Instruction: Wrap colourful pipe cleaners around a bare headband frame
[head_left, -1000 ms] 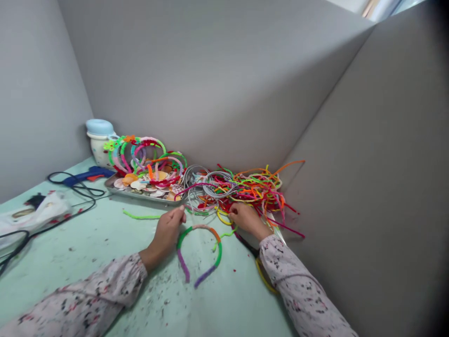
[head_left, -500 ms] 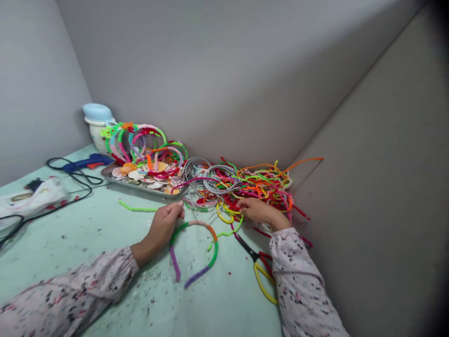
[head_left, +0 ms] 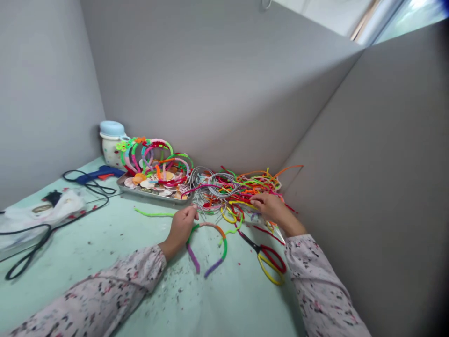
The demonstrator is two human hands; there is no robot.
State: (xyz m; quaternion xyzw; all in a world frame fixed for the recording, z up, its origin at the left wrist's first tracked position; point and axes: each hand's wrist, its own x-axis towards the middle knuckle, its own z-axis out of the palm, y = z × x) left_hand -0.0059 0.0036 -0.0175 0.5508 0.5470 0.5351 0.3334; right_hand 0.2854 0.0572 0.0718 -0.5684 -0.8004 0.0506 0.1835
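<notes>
My left hand [head_left: 181, 228] is closed at the upper left of a headband [head_left: 223, 250] wrapped in green, pink, orange and purple. Its fingertips are partly hidden, with the headband's side running up to them. Behind this hand passes a light green pipe cleaner [head_left: 154, 214]. My right hand [head_left: 269, 207] reaches to the front of a tangled pile of pipe cleaners [head_left: 259, 182], and its fingers pinch the end of a yellow pipe cleaner [head_left: 242, 202]. Scissors [head_left: 257, 248] with red and yellow handles lie between the headband and my right forearm.
A metal tray [head_left: 154, 198] holds shells and several finished colourful headbands [head_left: 147, 154]. Grey wire coils [head_left: 222, 186] rest against the pile. At left are a blue glue gun [head_left: 100, 174] with black cord, a plastic bag [head_left: 66, 208] and a lidded jar [head_left: 112, 140]. Grey partitions [head_left: 196, 93] enclose the table.
The view has tilted up and shifted left. My right hand has moved slightly right along the pile, away from the wire coils. My left hand stays at the headband.
</notes>
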